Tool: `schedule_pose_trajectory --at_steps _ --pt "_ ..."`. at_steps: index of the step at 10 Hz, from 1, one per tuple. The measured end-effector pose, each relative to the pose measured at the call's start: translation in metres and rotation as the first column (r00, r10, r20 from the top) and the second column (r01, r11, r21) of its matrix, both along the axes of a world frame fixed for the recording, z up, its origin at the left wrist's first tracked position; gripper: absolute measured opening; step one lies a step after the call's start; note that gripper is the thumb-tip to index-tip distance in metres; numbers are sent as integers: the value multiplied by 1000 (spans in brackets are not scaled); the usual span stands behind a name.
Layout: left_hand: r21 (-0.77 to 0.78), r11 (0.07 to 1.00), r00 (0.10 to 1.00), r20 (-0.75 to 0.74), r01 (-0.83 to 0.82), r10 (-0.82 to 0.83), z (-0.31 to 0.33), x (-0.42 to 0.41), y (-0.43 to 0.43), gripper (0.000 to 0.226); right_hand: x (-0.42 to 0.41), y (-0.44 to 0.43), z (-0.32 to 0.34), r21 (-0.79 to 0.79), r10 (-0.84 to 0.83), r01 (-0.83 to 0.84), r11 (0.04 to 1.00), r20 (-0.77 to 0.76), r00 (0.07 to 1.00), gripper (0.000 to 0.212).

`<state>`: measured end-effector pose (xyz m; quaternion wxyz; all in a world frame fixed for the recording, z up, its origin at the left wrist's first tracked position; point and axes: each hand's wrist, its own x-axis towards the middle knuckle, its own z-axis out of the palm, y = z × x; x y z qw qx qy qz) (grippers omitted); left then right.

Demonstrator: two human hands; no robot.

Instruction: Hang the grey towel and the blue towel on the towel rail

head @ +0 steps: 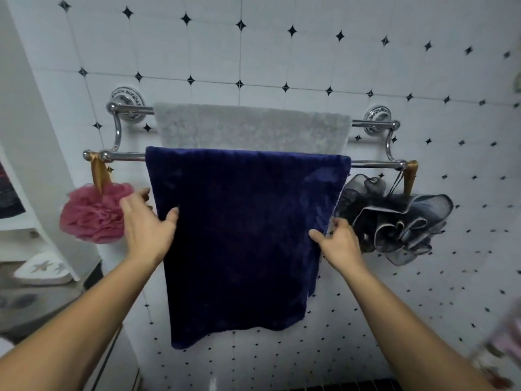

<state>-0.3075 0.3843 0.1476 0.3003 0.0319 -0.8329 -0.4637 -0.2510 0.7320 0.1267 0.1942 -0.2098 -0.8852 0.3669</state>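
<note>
A chrome double towel rail [124, 156] is fixed to the tiled wall. The grey towel [251, 127] hangs over its upper back bar. The dark blue towel [242, 235] is draped over the lower front bar and hangs down long. My left hand [146, 221] grips the blue towel's left edge, thumb on the front and fingers behind. My right hand [338, 239] pinches the right edge at about the same height.
A pink bath pouf [90, 213] hangs from the rail's left end, just beside my left hand. A dark grey pouf [394, 221] hangs from the right end, close to my right hand. A shelf unit with a white dish [42, 270] stands at the left.
</note>
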Motion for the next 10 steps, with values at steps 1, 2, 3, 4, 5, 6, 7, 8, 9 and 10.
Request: schedule_pose_trajectory --at_steps 1,2,3,4,5,6,7,8,9,10 --pt "161 971 978 84 178 -193 2 -13 4 55 -12 11 2 -258 103 -107 960 -29 994 82" --pt "393 879 935 110 271 -337 0 -23 5 52 -26 15 0 -476 266 -287 831 -114 957 66" --pt "464 830 906 122 309 -405 -4 -30 -1 39 -34 21 -5 -530 223 -263 806 -138 965 33" --pt "453 833 892 155 319 -426 -20 -27 -3 32 -38 25 -15 -550 178 -233 802 -153 972 21" --pt "432 861 904 197 267 -379 -40 -19 -4 31 -38 25 -25 -528 172 -220 820 -139 975 17" --pt "361 913 903 301 192 -308 -61 -6 -9 40 -28 24 -46 -435 181 -170 884 -16 983 22" --pt "292 954 851 484 63 -204 -88 17 -20 49 -9 18 -73 -359 245 -156 920 219 944 35" --pt "277 961 818 553 1 -160 -108 47 -34 58 13 8 -83 -348 281 -165 923 313 907 38" --pt "307 952 814 554 -5 -175 -106 75 -45 59 35 -7 -77 -339 341 -221 915 354 871 27" --pt "359 932 822 515 49 -242 -91 106 -45 53 65 -27 -57 -320 386 -286 903 316 867 36"
